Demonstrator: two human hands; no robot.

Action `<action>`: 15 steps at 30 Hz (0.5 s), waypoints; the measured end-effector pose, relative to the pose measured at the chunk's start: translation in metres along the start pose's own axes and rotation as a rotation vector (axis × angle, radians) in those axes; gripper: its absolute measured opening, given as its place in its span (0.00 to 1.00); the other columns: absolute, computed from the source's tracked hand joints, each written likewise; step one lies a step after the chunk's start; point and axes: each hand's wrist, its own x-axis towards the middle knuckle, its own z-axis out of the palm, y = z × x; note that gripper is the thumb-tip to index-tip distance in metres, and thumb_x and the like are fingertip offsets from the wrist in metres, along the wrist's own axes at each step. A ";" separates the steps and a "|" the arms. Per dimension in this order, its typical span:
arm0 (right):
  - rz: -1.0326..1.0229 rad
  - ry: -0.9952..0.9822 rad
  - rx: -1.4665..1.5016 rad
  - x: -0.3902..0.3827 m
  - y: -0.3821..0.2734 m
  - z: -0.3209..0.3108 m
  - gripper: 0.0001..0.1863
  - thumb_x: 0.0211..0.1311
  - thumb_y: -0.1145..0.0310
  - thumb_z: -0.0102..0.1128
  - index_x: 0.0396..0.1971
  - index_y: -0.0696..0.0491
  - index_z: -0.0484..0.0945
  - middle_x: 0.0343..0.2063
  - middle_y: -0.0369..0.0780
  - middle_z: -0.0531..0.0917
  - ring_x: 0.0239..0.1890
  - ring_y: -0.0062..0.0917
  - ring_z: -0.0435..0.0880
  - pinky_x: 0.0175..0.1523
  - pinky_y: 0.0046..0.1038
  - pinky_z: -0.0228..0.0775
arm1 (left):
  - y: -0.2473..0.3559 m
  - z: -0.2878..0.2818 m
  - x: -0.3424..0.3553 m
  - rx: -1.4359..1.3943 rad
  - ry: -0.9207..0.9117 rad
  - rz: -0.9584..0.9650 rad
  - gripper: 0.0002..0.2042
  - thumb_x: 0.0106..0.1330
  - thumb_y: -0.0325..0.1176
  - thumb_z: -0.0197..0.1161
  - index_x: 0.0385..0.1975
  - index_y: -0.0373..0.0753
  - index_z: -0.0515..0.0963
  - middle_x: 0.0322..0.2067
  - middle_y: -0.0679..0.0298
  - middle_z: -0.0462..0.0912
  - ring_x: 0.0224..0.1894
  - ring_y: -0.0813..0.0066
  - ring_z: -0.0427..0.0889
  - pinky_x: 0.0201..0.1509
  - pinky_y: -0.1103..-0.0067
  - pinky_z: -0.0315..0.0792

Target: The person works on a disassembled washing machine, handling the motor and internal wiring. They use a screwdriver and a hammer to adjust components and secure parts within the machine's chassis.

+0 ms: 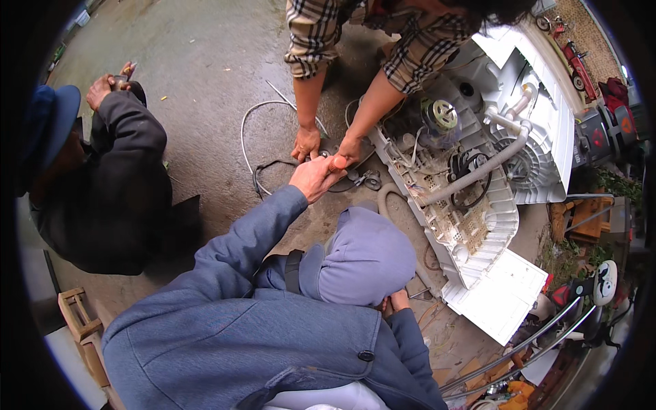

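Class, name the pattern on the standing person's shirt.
Plaid check, tan with dark lines, on the shirt; head view.

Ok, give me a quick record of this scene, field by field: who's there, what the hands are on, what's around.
own hands: not in view
hooded person: one hand reaches forward, at an orange handle
plaid-shirt person: both hands low at the same spot, by black cables
capped person: crouched at left, apart
washing machine: white, on its side, underside open, grey hose across it
ground: concrete

Right hand (398,299) mostly hidden behind hood (367,256).
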 end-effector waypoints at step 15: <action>0.086 0.308 -1.096 0.001 0.068 0.017 0.14 0.61 0.60 0.65 0.39 0.54 0.80 0.33 0.43 0.81 0.34 0.34 0.80 0.39 0.37 0.71 | -0.077 0.048 -0.108 0.523 -0.835 -0.302 0.21 0.64 0.55 0.65 0.42 0.42 0.83 0.36 0.49 0.87 0.40 0.49 0.87 0.42 0.58 0.80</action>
